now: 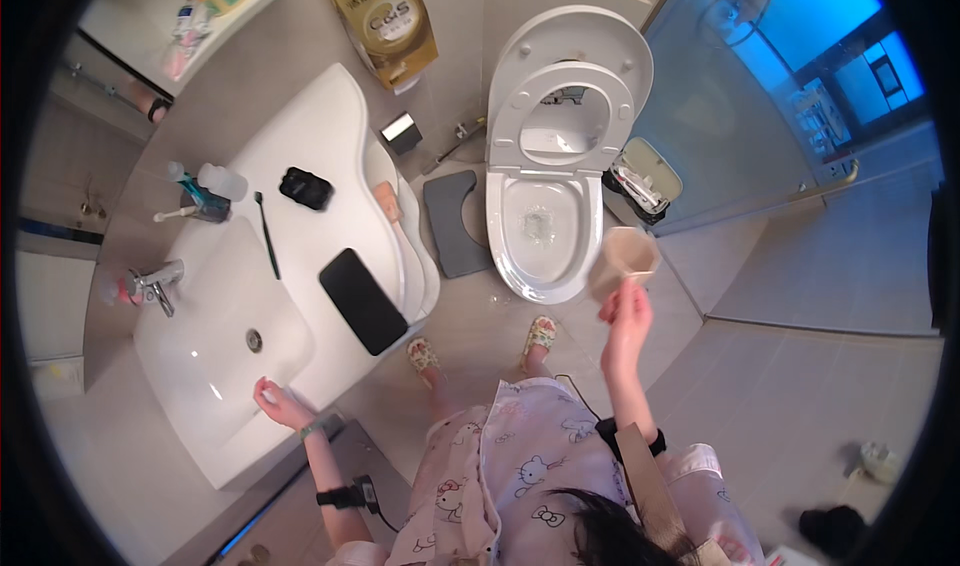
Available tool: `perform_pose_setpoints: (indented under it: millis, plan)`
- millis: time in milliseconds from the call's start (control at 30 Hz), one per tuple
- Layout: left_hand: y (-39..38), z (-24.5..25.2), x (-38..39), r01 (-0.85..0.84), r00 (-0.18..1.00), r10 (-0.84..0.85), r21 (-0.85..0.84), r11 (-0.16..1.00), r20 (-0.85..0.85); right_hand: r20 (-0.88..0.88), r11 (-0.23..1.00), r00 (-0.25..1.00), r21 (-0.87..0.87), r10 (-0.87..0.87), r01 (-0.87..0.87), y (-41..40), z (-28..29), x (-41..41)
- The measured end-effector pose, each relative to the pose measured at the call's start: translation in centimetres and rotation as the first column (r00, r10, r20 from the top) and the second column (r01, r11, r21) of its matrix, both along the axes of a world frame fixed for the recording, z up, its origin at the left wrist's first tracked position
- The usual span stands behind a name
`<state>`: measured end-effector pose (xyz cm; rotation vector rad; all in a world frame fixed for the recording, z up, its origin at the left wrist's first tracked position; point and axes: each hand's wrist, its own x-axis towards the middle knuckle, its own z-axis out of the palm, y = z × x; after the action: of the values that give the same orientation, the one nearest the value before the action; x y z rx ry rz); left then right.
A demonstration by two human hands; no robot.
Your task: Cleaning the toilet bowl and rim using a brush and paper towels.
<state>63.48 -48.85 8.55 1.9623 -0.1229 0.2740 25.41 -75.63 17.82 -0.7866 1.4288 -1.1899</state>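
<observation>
My right hand [628, 307] grips the rim of a translucent cup [624, 260] and holds it out to the right of the open toilet [540, 228]. Over the front edge of the sink [217, 326], my left hand [281, 405] is raised with its fingers loosely curled; I see nothing in it. A black smartphone [363, 301] lies on the counter's right part. Beside the basin lies a dark toothbrush [268, 236], and a small black case [306, 189] rests farther back. The chrome faucet [157, 284] stands at the basin's left side.
Behind the basin stand a clear bottle [223, 182] and a holder with toothbrushes. A grey footstool [454, 225] sits left of the toilet's base. An open-lidded trash bin [645, 180] stands right of it, by the glass shower partition [720, 146]. A gold tissue pack [386, 22] hangs on the wall.
</observation>
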Motion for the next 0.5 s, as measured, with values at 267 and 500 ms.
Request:
perform_pose_setpoints:
  millis: [267, 500]
  plan:
    - [3.7, 12.0, 13.3, 0.351, 0.934, -0.330, 0.201, 0.914, -0.135, 0.054, 0.487, 0.486, -0.011, 0.872, -0.873, 17.1, 4.7, 22.8]
    - [1.9, 18.0, 25.6, 0.017, 0.731, -0.541, 0.782, 0.624, 0.416, -0.063, 0.271, 0.276, -0.081, 0.959, -0.959, 23.9, 2.0, 41.6]
